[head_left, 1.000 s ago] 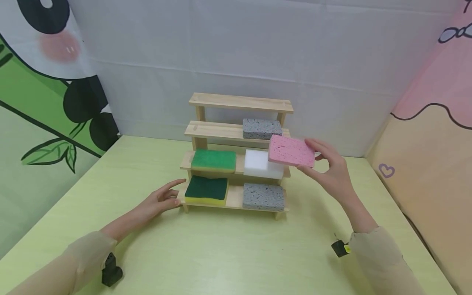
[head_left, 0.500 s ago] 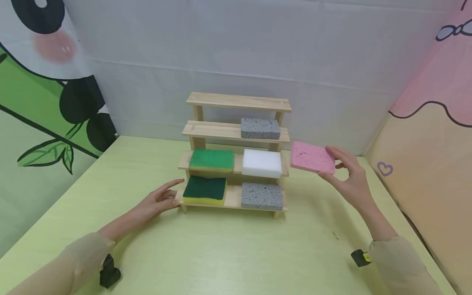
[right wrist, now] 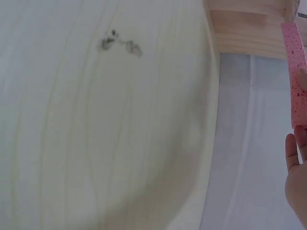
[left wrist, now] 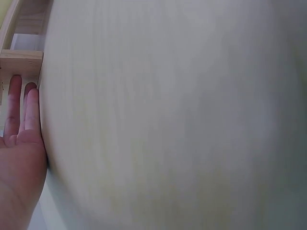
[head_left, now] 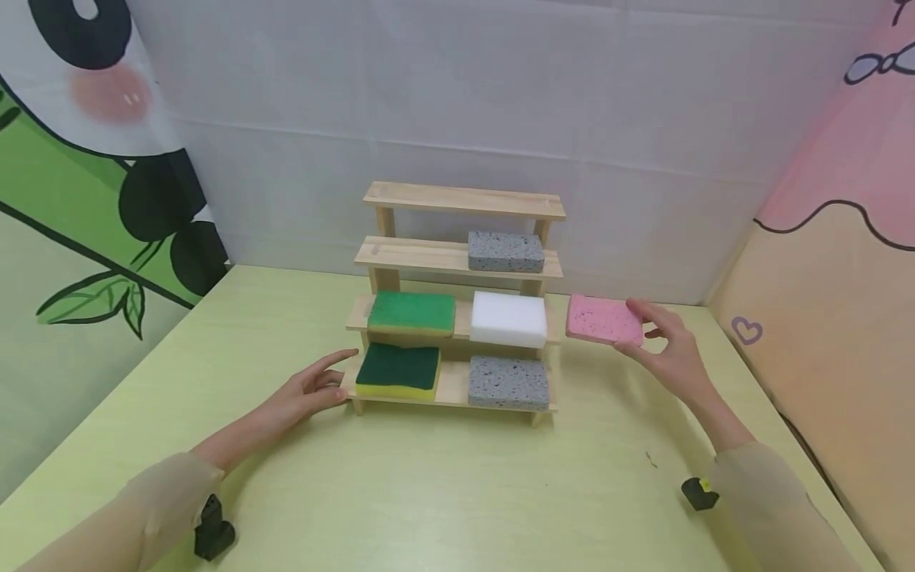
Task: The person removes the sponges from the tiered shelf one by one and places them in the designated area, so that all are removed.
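My right hand [head_left: 672, 349] pinches a pink sponge [head_left: 604, 319] by its right end, thumb below and fingers above. The sponge hangs in the air just right of the wooden tiered rack [head_left: 457, 199]; the right wrist view shows its thin edge [right wrist: 293, 76]. At the rack's lower left end rests my left hand [head_left: 303, 395], its fingers fairly straight in the left wrist view [left wrist: 26, 115] against the wood. A dark green and yellow sponge [head_left: 398, 369] and a grey speckled sponge [head_left: 509, 382] lie on the lowest shelf. One shelf higher are a green sponge [head_left: 411, 312] and a white sponge [head_left: 508, 319].
Another grey sponge [head_left: 505, 251] lies on the right of the second shelf from the top; the top shelf [head_left: 465, 197] is bare wood. The pale table [head_left: 443, 492] meets a white cloth wall [head_left: 457, 95] behind. Printed panels flank both sides.
From in front of the white sponge, the pink sponge has moved right with my right hand, then dipped slightly. My left hand stays at the rack's end.
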Demonstrator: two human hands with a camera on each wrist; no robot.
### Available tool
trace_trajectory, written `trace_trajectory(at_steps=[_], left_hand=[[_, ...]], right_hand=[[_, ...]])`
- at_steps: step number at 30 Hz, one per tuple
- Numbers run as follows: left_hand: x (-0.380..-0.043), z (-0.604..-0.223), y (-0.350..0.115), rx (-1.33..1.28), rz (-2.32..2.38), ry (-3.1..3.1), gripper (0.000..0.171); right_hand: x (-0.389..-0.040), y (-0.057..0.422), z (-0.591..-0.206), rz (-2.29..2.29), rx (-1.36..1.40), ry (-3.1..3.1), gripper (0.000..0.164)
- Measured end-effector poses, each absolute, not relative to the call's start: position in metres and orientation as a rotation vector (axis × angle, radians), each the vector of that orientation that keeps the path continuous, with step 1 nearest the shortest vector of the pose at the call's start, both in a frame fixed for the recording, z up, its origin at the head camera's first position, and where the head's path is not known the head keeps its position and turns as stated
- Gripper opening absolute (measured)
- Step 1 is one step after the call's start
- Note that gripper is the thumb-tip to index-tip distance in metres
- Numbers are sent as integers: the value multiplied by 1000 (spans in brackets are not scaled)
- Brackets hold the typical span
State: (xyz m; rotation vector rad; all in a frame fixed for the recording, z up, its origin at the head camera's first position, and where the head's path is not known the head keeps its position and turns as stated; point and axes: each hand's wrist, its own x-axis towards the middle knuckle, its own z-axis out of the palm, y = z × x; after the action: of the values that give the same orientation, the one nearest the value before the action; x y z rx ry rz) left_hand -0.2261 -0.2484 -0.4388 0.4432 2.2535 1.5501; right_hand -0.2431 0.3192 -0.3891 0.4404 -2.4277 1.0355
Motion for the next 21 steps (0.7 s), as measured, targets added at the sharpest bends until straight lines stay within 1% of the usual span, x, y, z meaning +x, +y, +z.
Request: trace_trajectory(at_steps=[13,21], left_hand=[[-226,-439,-248,440,1526,2272,65],[-228,-440,-249,451,1529,2270,65]], right_hand=[[-269,330,-411,948,396,-2759,63],[-277,332,-419,1006,300,-2924,64]])
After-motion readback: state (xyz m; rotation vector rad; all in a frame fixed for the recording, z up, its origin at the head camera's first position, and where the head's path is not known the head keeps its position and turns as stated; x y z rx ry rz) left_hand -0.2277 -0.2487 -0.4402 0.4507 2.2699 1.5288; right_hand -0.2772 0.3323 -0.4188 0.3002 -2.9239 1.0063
